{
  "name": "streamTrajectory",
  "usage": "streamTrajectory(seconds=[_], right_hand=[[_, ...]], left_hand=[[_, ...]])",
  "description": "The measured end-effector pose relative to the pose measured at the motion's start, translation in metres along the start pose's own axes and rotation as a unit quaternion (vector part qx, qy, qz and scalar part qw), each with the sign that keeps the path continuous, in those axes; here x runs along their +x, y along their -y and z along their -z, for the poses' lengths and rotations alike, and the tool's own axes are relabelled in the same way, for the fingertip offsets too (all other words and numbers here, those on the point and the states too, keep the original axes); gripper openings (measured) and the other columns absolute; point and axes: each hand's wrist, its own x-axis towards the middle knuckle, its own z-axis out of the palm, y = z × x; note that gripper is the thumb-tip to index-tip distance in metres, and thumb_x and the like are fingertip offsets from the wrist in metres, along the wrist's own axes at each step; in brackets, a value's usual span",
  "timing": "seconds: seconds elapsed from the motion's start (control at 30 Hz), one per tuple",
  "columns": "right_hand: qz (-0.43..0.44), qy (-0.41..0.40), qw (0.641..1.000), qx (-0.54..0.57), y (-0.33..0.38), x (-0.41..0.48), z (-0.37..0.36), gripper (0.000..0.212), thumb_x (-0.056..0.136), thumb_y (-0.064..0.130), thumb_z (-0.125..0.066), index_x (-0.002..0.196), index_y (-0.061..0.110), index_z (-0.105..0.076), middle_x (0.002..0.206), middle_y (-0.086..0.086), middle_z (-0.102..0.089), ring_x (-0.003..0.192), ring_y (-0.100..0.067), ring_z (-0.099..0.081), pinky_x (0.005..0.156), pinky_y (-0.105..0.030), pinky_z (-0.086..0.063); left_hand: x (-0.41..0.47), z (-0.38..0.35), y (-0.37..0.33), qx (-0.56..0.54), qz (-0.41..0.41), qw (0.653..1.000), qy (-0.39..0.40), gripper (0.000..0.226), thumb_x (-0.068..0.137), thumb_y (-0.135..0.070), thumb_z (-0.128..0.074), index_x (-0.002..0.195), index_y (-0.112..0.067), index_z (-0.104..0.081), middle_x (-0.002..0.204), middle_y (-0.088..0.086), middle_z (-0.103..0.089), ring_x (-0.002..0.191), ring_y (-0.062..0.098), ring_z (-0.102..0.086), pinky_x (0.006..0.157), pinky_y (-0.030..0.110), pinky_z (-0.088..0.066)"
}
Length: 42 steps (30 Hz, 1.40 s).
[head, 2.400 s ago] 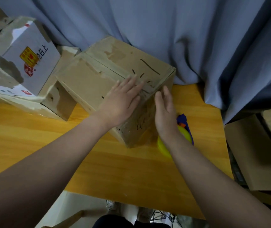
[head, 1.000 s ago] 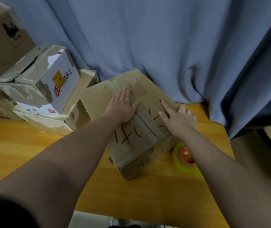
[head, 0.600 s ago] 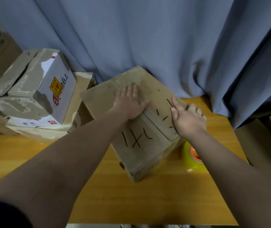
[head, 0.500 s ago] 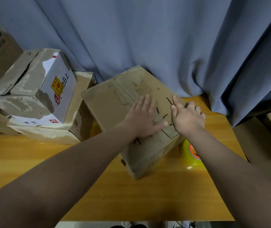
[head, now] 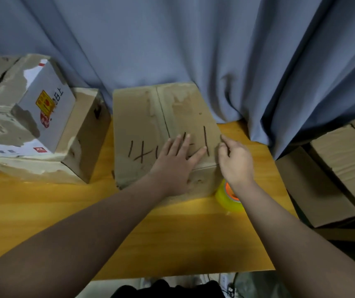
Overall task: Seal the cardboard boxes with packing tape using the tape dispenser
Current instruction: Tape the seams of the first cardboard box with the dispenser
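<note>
Box (head: 150, 117) on counter (head: 183, 244), now square to view, no longer diagonal. Left hand (head: 175, 162) flat on top, slid toward near-right, fingers straight and spread. Right hand (head: 235, 162) at right top edge, fingers loosely bent, gripping nothing. Tape (head: 224, 196) just beside near-right corner.

Wooden table (head: 43, 211) — cardboard box (head: 146, 125), tape roll (head: 224, 197), torn box (head: 84, 136) on it.

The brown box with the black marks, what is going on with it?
A person presses the left hand flat on top of the cardboard box, which stands on the wooden table. The right hand touches its right upper edge. The yellow tape roll lies beside the box, held by neither hand.
</note>
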Motion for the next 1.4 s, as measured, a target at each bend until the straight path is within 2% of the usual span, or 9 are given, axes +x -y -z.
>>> streamTrajectory(seconds=[0.1, 0.3, 0.47, 0.63, 0.83, 0.97, 1.1, 1.17, 1.4], right_hand=[[-0.097, 0.013, 0.991, 0.092, -0.039, 0.013, -0.001, 0.044, 0.099, 0.011, -0.037, 0.142, 0.012, -0.043, 0.101, -0.017, -0.066, 0.089, -0.031, -0.060, 0.073, -0.035, -0.045], [-0.134, 0.303, 0.912, -0.239, -0.121, 0.032, -0.032, 0.081, 0.094, 0.023, -0.053, 0.153, 0.014, 0.001, 0.159, -0.011, -0.006, 0.146, -0.031, -0.008, 0.117, -0.046, -0.015], [-0.133, 0.255, 0.905, -0.314, -0.133, 0.021, -0.046, 0.079, 0.090, 0.025, -0.063, 0.150, 0.014, -0.013, 0.143, -0.014, -0.031, 0.131, -0.032, -0.035, 0.100, -0.041, -0.041], [-0.235, 0.282, 0.919, -0.143, -0.133, -0.005, -0.050, 0.063, 0.077, 0.011, -0.077, 0.124, 0.005, -0.036, 0.120, -0.017, -0.052, 0.109, -0.034, -0.056, 0.078, -0.037, -0.048], [-0.087, 0.146, 0.982, 0.080, -0.114, -0.038, -0.016, 0.059, 0.069, 0.003, -0.077, 0.107, 0.022, -0.035, 0.101, -0.009, -0.059, 0.087, -0.031, -0.055, 0.070, -0.040, -0.047], [0.031, 0.067, 0.985, 0.154, -0.070, -0.056, 0.016, 0.073, 0.062, 0.004, -0.081, 0.114, 0.034, -0.039, 0.109, 0.003, -0.052, 0.106, -0.019, -0.049, 0.084, -0.032, -0.045], [0.106, 0.042, 0.973, 0.201, -0.010, -0.069, 0.024, 0.078, 0.060, 0.005, -0.083, 0.109, 0.045, -0.039, 0.106, 0.015, -0.054, 0.100, 0.000, -0.052, 0.084, -0.015, -0.042], [0.132, 0.055, 0.967, 0.209, 0.016, -0.074, 0.019, 0.075, 0.063, 0.010, -0.083, 0.109, 0.048, -0.038, 0.107, 0.020, -0.053, 0.096, 0.007, -0.054, 0.081, -0.009, -0.043], [0.190, 0.103, 0.965, 0.150, 0.067, -0.084, -0.015, 0.071, 0.064, 0.027, -0.080, 0.126, 0.027, -0.045, 0.115, 0.005, -0.054, 0.104, -0.014, -0.056, 0.088, -0.040, -0.051]], left_hand=[[0.012, -0.002, 0.000, 0.018, 0.008, 0.999, -0.025, 0.076, 0.093, -0.063, -0.029, 0.149, -0.034, 0.014, 0.159, 0.012, 0.011, 0.146, 0.035, 0.008, 0.119, 0.046, 0.000], [0.027, 0.003, 0.023, 0.023, 0.010, 0.999, -0.034, 0.067, 0.097, -0.057, -0.024, 0.149, -0.035, 0.011, 0.160, -0.008, 0.007, 0.147, 0.027, 0.006, 0.118, 0.037, -0.005], [0.017, -0.014, 0.008, 0.065, 0.081, 0.991, -0.088, 0.065, 0.096, -0.050, -0.023, 0.152, -0.026, -0.001, 0.160, -0.001, -0.008, 0.147, 0.027, -0.007, 0.117, 0.043, -0.013], [0.001, -0.027, 0.014, 0.018, 0.080, 0.984, -0.161, 0.055, 0.095, -0.039, -0.032, 0.144, -0.016, -0.037, 0.148, 0.007, -0.041, 0.135, 0.025, -0.040, 0.108, 0.040, -0.025], [-0.007, -0.007, 0.021, -0.194, 0.049, 0.973, -0.110, 0.054, 0.100, -0.041, -0.034, 0.149, -0.019, -0.027, 0.158, -0.004, -0.018, 0.145, 0.010, -0.012, 0.115, 0.026, -0.003], [-0.024, 0.026, 0.011, -0.466, 0.119, 0.868, -0.121, 0.036, 0.100, -0.041, -0.039, 0.112, -0.017, -0.063, 0.093, -0.009, -0.061, 0.089, 0.008, -0.057, 0.079, 0.027, -0.047], [-0.053, 0.051, 0.006, -0.640, 0.105, 0.759, -0.045, 0.054, 0.091, -0.060, -0.036, 0.095, -0.014, -0.063, 0.086, 0.000, -0.065, 0.081, 0.016, -0.063, 0.074, 0.027, -0.053], [-0.070, 0.061, 0.013, -0.647, 0.097, 0.754, -0.055, 0.060, 0.085, -0.066, -0.034, 0.088, -0.013, -0.061, 0.082, 0.003, -0.062, 0.074, 0.017, -0.059, 0.070, 0.028, -0.051], [-0.114, 0.069, 0.058, -0.635, 0.115, 0.764, -0.022, 0.049, 0.090, -0.057, -0.048, 0.088, -0.010, -0.064, 0.074, 0.001, -0.060, 0.067, 0.016, -0.056, 0.067, 0.029, -0.044]])
